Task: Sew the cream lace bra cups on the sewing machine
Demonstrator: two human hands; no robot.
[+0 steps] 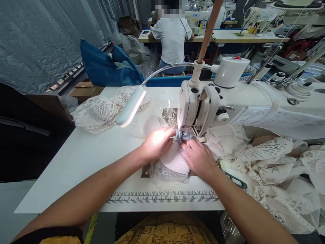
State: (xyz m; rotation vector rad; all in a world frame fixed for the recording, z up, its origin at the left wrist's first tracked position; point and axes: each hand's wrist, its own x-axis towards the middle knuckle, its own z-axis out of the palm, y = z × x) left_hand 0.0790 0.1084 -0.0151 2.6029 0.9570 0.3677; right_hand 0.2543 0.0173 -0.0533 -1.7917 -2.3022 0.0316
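Note:
A pale bra cup (175,159) with lace along its edge lies on the sewing table in front of the needle. My left hand (157,144) is closed, thumb and forefinger pinched at the cup's upper edge, just left of the presser foot. What lies inside its curled fingers is hidden. My right hand (198,157) bends its fingers over the cup's right edge, pressing and gripping it just below the foot. Above both hands stands the white sewing machine (188,105); its needle area is partly covered by the fingers. Sheer lace (166,178) spreads below the cup.
Lace pieces are heaped at the left back (101,110) and at the right (276,169). A lamp (130,106) hangs left of the machine head. Dark-handled thread snips (236,181) lie beside my right forearm. A ruler strip (165,197) lines the front edge. A person (171,40) sits ahead.

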